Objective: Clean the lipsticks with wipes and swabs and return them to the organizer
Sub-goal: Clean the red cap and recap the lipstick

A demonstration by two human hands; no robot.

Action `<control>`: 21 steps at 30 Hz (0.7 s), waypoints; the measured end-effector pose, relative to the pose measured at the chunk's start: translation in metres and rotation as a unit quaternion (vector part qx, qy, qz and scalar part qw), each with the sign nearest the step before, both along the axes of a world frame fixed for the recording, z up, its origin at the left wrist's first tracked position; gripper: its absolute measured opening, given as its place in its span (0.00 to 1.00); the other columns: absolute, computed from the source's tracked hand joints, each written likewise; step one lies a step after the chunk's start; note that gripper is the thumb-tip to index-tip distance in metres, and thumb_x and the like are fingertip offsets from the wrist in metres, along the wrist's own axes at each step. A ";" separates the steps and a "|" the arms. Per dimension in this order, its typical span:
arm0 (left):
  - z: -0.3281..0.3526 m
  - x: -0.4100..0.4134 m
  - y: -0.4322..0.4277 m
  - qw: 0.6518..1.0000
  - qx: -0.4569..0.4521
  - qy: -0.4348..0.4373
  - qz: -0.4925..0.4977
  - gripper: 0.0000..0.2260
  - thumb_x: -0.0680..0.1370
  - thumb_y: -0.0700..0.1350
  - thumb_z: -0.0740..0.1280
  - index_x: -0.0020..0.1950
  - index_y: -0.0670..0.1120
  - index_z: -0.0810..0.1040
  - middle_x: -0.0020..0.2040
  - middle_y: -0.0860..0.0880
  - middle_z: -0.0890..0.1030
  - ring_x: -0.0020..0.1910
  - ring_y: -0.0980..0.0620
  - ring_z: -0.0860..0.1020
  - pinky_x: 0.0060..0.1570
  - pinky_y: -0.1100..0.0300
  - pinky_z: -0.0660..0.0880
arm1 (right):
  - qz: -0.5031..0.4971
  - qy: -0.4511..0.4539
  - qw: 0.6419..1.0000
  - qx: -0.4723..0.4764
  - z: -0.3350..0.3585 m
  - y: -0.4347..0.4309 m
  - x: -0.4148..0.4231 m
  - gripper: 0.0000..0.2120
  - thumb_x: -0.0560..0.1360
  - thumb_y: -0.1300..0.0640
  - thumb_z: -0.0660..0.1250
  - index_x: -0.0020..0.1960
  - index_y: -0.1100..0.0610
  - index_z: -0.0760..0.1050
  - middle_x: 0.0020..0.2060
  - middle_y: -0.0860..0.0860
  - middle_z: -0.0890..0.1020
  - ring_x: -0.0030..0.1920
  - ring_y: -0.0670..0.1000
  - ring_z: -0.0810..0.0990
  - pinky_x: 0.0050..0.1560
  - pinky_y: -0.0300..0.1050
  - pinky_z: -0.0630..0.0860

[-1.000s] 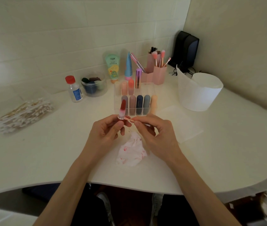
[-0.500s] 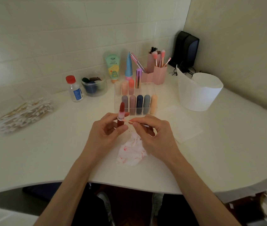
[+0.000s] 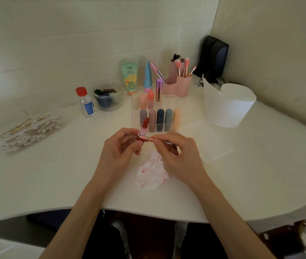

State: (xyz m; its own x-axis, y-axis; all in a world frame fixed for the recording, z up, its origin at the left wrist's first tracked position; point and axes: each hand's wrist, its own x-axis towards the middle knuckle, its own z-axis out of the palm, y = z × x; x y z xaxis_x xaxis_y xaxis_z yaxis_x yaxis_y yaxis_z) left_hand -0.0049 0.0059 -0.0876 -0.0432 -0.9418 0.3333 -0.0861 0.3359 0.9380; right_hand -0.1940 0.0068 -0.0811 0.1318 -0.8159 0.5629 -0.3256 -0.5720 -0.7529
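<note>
While my left grip (image 3: 118,147) curls round the base of the open red lipstick (image 3: 145,125) and holds it upright just in front of the organizer (image 3: 172,103), my right grip (image 3: 183,156) pinches a swab (image 3: 150,138) between thumb and fingertips. From where I watch, its pink-stained tip lies against the pale collar of the lipstick. Both grips hang just above the surface (image 3: 55,174), over a crumpled wipe (image 3: 152,174) smeared with red. Five capped lipsticks (image 3: 160,118) stand in the organizer's front row, with a few more behind. A flat wipe (image 3: 208,141) lies to the right, near the wipe roll (image 3: 228,107). Far to the left is a heap of swabs (image 3: 30,131), with a red-capped bottle (image 3: 86,103) and a clear jar (image 3: 108,98) towards the wall.
</note>
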 end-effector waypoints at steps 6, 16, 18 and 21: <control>0.001 0.001 0.002 1.000 0.002 -0.019 -0.020 0.09 0.81 0.30 0.63 0.60 0.37 0.77 0.50 0.46 0.86 0.38 0.51 0.78 0.45 0.62 0.77 | -0.013 -0.013 1.000 0.015 -0.001 -0.001 -0.004 0.06 0.78 0.65 0.71 0.54 0.61 0.86 0.41 0.46 0.83 0.38 0.43 0.78 0.40 0.28 0.70; 0.002 -0.001 0.003 0.999 0.024 -0.040 0.009 0.12 0.77 0.36 0.71 0.60 0.42 0.80 0.51 0.51 0.86 0.48 0.53 0.84 0.45 0.65 0.78 | -0.019 -0.004 1.000 0.021 -0.003 0.000 -0.003 0.06 0.78 0.64 0.72 0.53 0.59 0.86 0.42 0.45 0.84 0.40 0.44 0.80 0.41 0.29 0.71; 0.001 -0.001 0.002 0.998 0.028 -0.046 0.012 0.11 0.77 0.37 0.72 0.59 0.42 0.81 0.50 0.51 0.87 0.47 0.54 0.84 0.44 0.65 0.78 | -0.022 -0.001 0.999 0.023 -0.004 -0.001 -0.003 0.06 0.78 0.63 0.71 0.53 0.59 0.86 0.42 0.45 0.84 0.41 0.43 0.80 0.41 0.29 0.71; 0.001 -0.001 0.003 0.997 0.027 -0.078 0.013 0.10 0.78 0.36 0.71 0.59 0.44 0.82 0.50 0.55 0.86 0.42 0.57 0.82 0.43 0.66 0.78 | -0.024 0.002 0.999 0.028 -0.004 -0.001 -0.003 0.06 0.79 0.63 0.71 0.54 0.59 0.86 0.43 0.47 0.85 0.41 0.44 0.80 0.41 0.29 0.71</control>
